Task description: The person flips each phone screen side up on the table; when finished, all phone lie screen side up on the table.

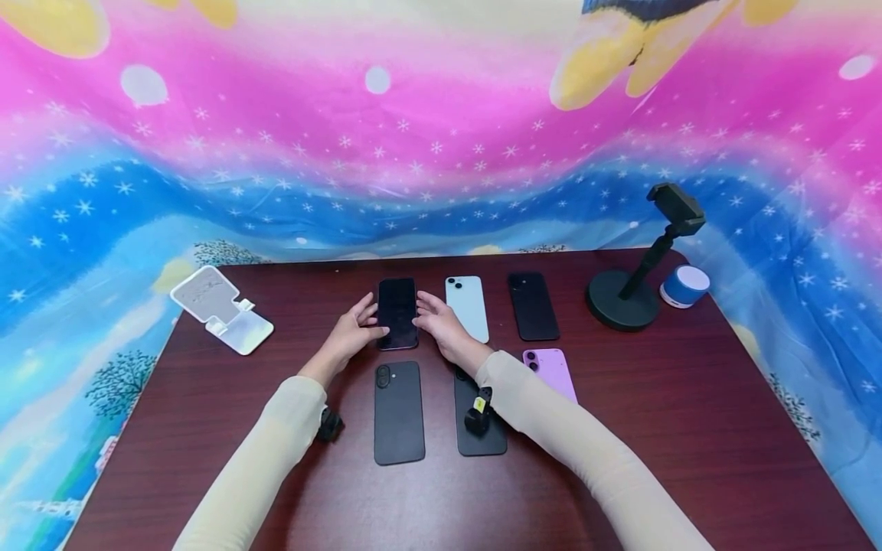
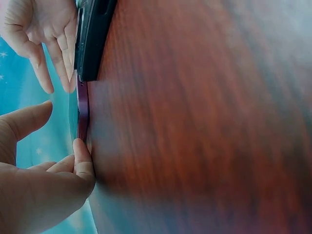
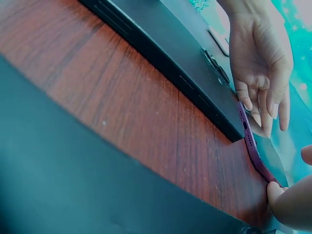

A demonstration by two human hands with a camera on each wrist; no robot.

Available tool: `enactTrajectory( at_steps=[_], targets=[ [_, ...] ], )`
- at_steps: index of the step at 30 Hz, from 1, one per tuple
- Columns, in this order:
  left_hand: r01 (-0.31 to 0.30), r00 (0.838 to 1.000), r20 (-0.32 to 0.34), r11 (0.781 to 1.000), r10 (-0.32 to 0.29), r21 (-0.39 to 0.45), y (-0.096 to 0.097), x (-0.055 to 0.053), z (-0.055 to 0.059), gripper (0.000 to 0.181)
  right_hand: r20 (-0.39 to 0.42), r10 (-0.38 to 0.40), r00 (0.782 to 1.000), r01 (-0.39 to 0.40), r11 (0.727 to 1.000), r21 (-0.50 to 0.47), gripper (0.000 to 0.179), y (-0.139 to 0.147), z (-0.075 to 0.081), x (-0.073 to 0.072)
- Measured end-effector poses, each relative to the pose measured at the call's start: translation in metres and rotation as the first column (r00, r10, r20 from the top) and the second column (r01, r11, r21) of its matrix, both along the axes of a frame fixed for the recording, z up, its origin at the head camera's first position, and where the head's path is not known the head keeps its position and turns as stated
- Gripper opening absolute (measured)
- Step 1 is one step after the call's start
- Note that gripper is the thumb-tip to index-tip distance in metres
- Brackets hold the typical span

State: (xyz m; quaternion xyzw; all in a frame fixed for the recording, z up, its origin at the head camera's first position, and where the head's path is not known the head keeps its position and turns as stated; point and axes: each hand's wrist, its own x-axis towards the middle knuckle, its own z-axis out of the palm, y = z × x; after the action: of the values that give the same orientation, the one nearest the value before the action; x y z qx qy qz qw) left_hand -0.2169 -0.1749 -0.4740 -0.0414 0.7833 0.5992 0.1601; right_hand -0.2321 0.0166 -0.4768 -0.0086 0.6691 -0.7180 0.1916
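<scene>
A phone with a dark screen (image 1: pixel 396 310) lies face up on the table, its purple edge (image 2: pixel 83 109) showing in the left wrist view. My left hand (image 1: pixel 347 334) is at its left side, little finger touching the near corner, thumb held away from the rest. On the opposite side my right hand (image 1: pixel 448 330) has its fingertips right at the edge, the fingers loosely extended. In the right wrist view a fingertip of my right hand (image 3: pixel 295 204) meets a corner of the purple-edged phone (image 3: pixel 249 141). Neither hand curls round the phone.
Face down around it lie a dark grey phone (image 1: pixel 400 413), another dark one (image 1: pixel 480 440) under my right wrist, and white (image 1: pixel 468 302), black (image 1: pixel 534 306) and purple (image 1: pixel 551 371) phones. A white folding stand (image 1: pixel 248 330) is left; a black phone holder (image 1: pixel 623 302) and blue-white cylinder (image 1: pixel 684 288) stand right.
</scene>
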Motion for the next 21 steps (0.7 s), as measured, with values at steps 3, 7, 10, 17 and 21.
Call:
enactTrajectory(
  at_steps=[3, 7, 10, 17, 21],
  targets=[
    [0.000, 1.000, -0.001, 1.000, 0.000, -0.003, -0.0004, -0.0006, -0.0007, 0.083, -0.004, 0.002, 1.000, -0.002, 1.000, -0.015, 0.061, 0.0011, -0.0003, -0.0003],
    [-0.006, 1.000, 0.009, 1.000, 0.006, 0.008, -0.0012, -0.0005, -0.0008, 0.083, 0.038, 0.005, 0.999, -0.004, 0.999, -0.046, 0.062, 0.0019, 0.0011, -0.0015],
    [-0.003, 1.000, 0.008, 1.000, 0.003, 0.023, -0.0018, -0.0002, -0.0007, 0.082, 0.064, 0.004, 0.998, 0.001, 0.998, -0.064, 0.062, 0.0020, 0.0024, -0.0019],
    [-0.006, 1.000, 0.005, 0.999, 0.006, 0.036, -0.0017, 0.0007, 0.0004, 0.081, 0.074, -0.011, 0.997, 0.017, 0.997, -0.075, 0.062, 0.0012, 0.0023, -0.0025],
    [-0.008, 1.000, 0.004, 0.999, 0.007, 0.036, -0.0014, 0.0007, 0.0005, 0.080, 0.067, -0.019, 0.998, 0.024, 0.998, -0.062, 0.061, 0.0009, 0.0031, -0.0020]
  ],
)
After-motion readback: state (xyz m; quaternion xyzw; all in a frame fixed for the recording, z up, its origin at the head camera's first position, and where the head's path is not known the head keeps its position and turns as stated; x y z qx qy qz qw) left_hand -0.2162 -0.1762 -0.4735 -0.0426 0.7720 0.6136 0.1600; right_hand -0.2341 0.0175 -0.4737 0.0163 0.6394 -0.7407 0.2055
